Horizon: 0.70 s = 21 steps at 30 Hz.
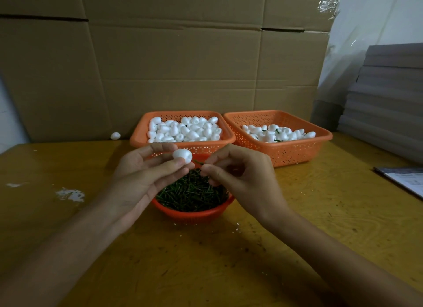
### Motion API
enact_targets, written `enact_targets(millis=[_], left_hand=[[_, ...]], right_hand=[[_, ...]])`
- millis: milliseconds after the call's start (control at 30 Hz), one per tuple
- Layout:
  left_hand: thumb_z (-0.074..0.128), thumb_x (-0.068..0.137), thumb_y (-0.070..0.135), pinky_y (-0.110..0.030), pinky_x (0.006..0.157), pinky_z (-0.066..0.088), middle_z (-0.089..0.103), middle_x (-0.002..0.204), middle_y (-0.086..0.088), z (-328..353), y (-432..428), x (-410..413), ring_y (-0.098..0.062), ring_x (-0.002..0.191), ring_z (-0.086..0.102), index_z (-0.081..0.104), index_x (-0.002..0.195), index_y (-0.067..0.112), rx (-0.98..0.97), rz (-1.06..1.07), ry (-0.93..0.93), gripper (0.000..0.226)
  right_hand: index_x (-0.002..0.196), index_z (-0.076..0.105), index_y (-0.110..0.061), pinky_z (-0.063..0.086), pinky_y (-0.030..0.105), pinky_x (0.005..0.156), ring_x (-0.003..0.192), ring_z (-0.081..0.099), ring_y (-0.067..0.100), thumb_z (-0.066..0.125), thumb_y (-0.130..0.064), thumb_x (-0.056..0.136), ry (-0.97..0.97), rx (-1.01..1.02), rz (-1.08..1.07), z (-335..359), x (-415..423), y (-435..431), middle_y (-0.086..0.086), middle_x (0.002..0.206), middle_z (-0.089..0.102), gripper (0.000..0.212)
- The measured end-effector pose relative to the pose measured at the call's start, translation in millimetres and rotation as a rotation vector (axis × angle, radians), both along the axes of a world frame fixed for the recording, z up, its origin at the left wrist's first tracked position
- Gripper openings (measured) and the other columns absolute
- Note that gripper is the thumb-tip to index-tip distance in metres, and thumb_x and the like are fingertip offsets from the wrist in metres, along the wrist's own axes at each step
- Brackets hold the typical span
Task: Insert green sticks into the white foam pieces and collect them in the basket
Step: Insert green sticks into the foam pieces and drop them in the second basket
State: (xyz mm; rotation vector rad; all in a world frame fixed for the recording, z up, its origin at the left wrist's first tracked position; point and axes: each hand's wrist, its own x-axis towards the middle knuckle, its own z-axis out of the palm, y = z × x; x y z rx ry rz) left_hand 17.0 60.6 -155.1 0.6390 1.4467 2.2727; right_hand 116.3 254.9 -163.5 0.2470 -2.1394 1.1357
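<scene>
My left hand [146, 171] pinches a white foam egg [182, 156]. My right hand [240, 176] pinches a green stick [198, 162] just beside it, above the red bowl [194, 215] on the wooden table [229, 261]. Cardboard [171, 66] stands behind.

Directly above the round orange bowl [194, 215] heaped with green sticks [192, 192], the left hand [146, 169] holds a white foam piece [182, 155] between thumb and fingertips. The right hand [238, 174] pinches a single green stick [198, 162], its tip close beside the foam. Just behind the bowl stands a basket of plain foam pieces [137, 135]. Behind the bowl and to its right, a second basket [297, 151] holds foam pieces with sticks in them. Well to the bowl's left and behind it lies a loose foam piece [115, 135].
</scene>
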Motion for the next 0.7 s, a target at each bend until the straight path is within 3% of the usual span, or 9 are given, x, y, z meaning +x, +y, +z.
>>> enact_targets(millis=[133, 267, 433, 567, 700], left_hand=[[0.089, 0.055, 0.011, -0.023, 0.075, 0.062, 0.078, 0.109, -0.020, -1.0, 1.8, 4.1, -0.033, 0.101, 0.078, 0.071, 0.105, 0.008, -0.019, 0.009, 0.070, 0.053], [0.090, 0.057, 0.011, -0.021, 0.076, 0.061, 0.080, 0.109, -0.009, -2.9, 5.5, 8.7, -0.025, 0.098, 0.079, 0.073, 0.096, 0.014, -0.103, 0.080, 0.238, 0.043], [0.086, 0.067, 0.004, -0.024, 0.081, 0.061, 0.081, 0.109, -0.004, -8.1, 10.1, 16.4, -0.023, 0.099, 0.079, 0.073, 0.093, 0.017, -0.107, 0.159, 0.501, 0.031], [0.084, 0.074, 0.002, -0.028, 0.086, 0.063, 0.080, 0.112, -0.002, -6.1, 8.8, 18.3, -0.022, 0.103, 0.078, 0.074, 0.100, 0.010, -0.116, 0.160, 0.706, 0.029], [0.084, 0.079, 0.008, -0.028, 0.088, 0.062, 0.080, 0.111, 0.006, -3.4, 9.2, 24.1, -0.016, 0.104, 0.078, 0.076, 0.106, 0.018, -0.146, 0.238, 0.868, 0.029]], right_hand=[[0.099, 0.077, -0.013, 0.062, 0.025, 0.071, 0.074, 0.076, 0.008, 0.079, -0.013, 0.092, -0.017, -0.006, -0.001, 1.4, 2.0, -0.3, -0.006, 0.082, 0.078, 0.007], [0.098, 0.077, -0.014, 0.061, 0.032, 0.073, 0.078, 0.075, 0.005, 0.080, -0.014, 0.092, -0.004, 0.081, -0.042, 1.2, 2.7, -3.5, -0.009, 0.082, 0.077, 0.007], [0.096, 0.056, -0.017, 0.061, 0.041, 0.071, 0.080, 0.075, 0.006, 0.082, -0.014, 0.090, 0.019, 0.137, -0.068, -1.5, 2.3, -5.9, -0.003, 0.083, 0.077, 0.027], [0.096, 0.047, -0.020, 0.060, 0.046, 0.067, 0.078, 0.076, 0.008, 0.080, -0.014, 0.092, 0.045, 0.119, -0.048, -4.6, 1.3, -7.3, 0.000, 0.082, 0.077, 0.034], [0.097, 0.044, -0.020, 0.062, 0.043, 0.069, 0.081, 0.076, 0.005, 0.078, -0.015, 0.093, 0.073, 0.082, -0.025, -6.1, 0.9, -7.6, -0.002, 0.089, 0.079, 0.035]])
